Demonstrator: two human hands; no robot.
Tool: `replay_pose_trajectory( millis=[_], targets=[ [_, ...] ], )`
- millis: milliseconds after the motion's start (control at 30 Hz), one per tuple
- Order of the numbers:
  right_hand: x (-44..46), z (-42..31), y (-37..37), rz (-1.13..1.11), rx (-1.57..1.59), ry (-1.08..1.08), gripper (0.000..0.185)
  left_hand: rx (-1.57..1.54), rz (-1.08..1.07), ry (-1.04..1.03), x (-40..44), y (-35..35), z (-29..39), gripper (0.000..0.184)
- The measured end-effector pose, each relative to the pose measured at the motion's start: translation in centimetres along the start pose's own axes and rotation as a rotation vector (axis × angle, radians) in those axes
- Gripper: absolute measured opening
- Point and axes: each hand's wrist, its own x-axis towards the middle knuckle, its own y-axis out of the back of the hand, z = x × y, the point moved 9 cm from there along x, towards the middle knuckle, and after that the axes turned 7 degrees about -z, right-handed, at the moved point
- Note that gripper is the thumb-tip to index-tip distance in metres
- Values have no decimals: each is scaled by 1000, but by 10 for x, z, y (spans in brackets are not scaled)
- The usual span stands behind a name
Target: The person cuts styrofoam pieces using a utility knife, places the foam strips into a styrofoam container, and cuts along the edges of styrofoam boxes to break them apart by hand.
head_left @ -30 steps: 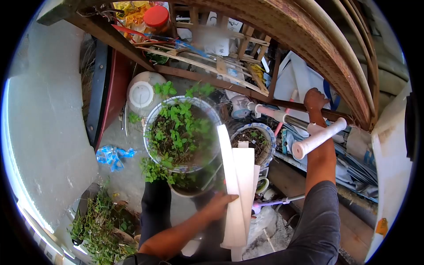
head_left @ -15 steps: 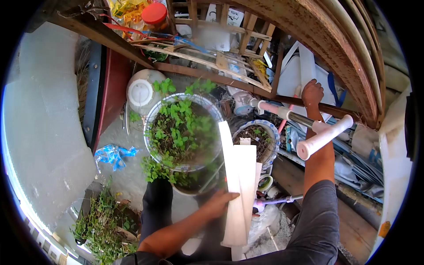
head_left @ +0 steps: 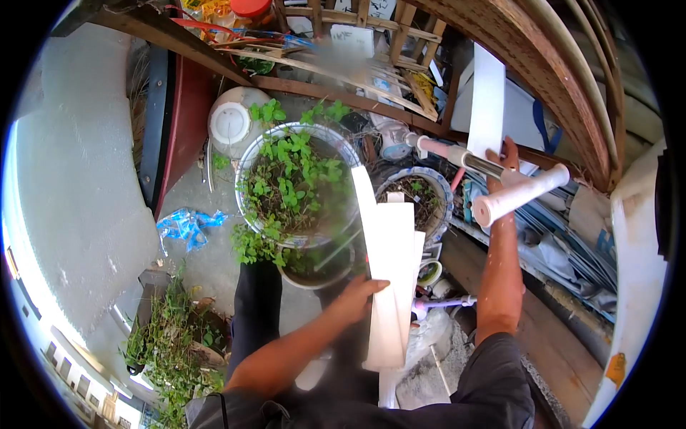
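Several long white strips (head_left: 391,286) stand upright in front of my body, with my left hand (head_left: 362,298) gripping their left edge, thumb on the front. On the right, my right hand (head_left: 504,159) is wrapped round the lower end of another white strip (head_left: 487,96), which points up beside the rusty frame. A pinkish-white tube handle (head_left: 520,195) crosses in front of my right forearm and hides part of it. Left of the held strips is a large round pot (head_left: 243,187) of leafy green plants; a smaller patterned pot (head_left: 444,202) sits behind them.
A rusty curved frame (head_left: 543,64) arches over the upper right. Wooden slats (head_left: 321,63) lie at the top. Blue plastic (head_left: 187,227) is on the floor at left, above another leafy plant (head_left: 175,336). Grey folded material (head_left: 557,250) is stacked at right.
My right hand has come back toward me, and a white strip now shows in it. My left hand still holds its strips. The view has shifted slightly.
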Motion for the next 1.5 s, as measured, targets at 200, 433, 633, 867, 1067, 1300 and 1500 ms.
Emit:
replay_pose_trajectory(
  millis=[200, 433, 633, 867, 1067, 1300, 1500],
  targets=[
    [-268, -2, 48, -197, 72, -362, 69, -131, -36, -38, -4, -9, -15, 47],
    [-429, -21, 46, -421, 511, -727, 65, -71, -141, -136, -24, -39, -24, 57],
    [-461, -59, 56, -483, 595, -616, 64, 81, -31, -171, -83, -54, -31, 62],
    [-486, -82, 55, -625, 676, -528, 55, 111, -101, -209, -123, -76, -44, 67],
    [-502, -113, 39, -806, 737, -506, 62, 201, 36, -375, -186, -57, -40, 62],
    [-494, -126, -30, -913, 555, -358, 64, 165, 113, -501, -232, -25, 12, 83],
    [-473, -247, -43, -876, 374, -118, 51, -88, 53, -461, -277, -12, 55, 81]
  ],
)
